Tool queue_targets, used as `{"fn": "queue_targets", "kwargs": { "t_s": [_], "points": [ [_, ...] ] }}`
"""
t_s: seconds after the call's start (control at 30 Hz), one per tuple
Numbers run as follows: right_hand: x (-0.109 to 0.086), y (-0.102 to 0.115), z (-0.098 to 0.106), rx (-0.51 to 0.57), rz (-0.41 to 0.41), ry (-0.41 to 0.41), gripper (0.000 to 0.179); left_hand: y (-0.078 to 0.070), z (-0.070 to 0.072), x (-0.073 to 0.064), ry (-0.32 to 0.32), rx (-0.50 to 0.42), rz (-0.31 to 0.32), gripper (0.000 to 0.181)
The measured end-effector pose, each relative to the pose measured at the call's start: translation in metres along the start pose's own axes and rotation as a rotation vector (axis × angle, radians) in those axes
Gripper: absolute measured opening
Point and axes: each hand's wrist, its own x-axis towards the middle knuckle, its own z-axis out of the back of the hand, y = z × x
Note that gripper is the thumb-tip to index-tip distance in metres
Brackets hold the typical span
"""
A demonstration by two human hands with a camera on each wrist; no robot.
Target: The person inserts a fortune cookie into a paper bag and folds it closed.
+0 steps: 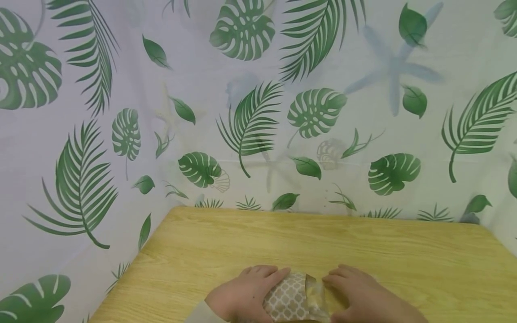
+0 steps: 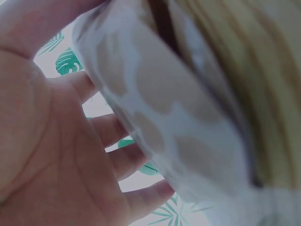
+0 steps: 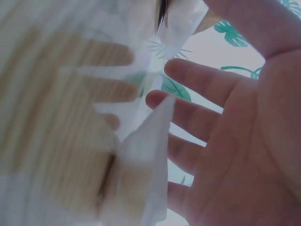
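A small flat packet or box (image 1: 287,298) with a beige and white lattice pattern lies low in the head view. My left hand (image 1: 248,294) holds it from the left, fingers along its far side; in the left wrist view the fingers (image 2: 134,157) bend against its edge. From its right end sticks a clear plastic wrapping (image 1: 316,296), crinkled and shiny. Beside that wrapping is my right hand (image 1: 361,296), thumb spread from the fingers. The right wrist view shows these fingers (image 3: 197,84) extended at the edge of the clear film (image 3: 146,141). What the wrapping contains is unclear.
Underneath is a wood-grain table (image 1: 323,242), its far edge beyond the hands. A white curtain (image 1: 262,197) printed with green leaves stands behind the table and along its left side.
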Motion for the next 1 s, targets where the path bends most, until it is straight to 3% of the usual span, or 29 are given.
{"fn": "queue_targets", "kwargs": {
  "t_s": [0.17,0.47,0.73,1.0],
  "points": [
    [0.0021,0.0,-0.003,-0.009,0.036,-0.013,0.077,0.0004,-0.0001,-0.0001,0.012,-0.017,0.005,0.108],
    [0.0,0.0018,0.0014,0.022,-0.014,0.023,0.076,0.0021,-0.0035,0.0005,0.022,-0.042,0.017,0.108],
    [0.0025,0.0033,0.0022,0.022,0.036,0.053,0.065,0.0019,-0.0041,-0.0004,0.021,-0.033,0.019,0.107],
    [0.0047,0.0087,0.0003,-0.02,0.064,-0.011,0.062,-0.0013,-0.0024,-0.0009,0.012,-0.03,0.024,0.108]
  ]
}}
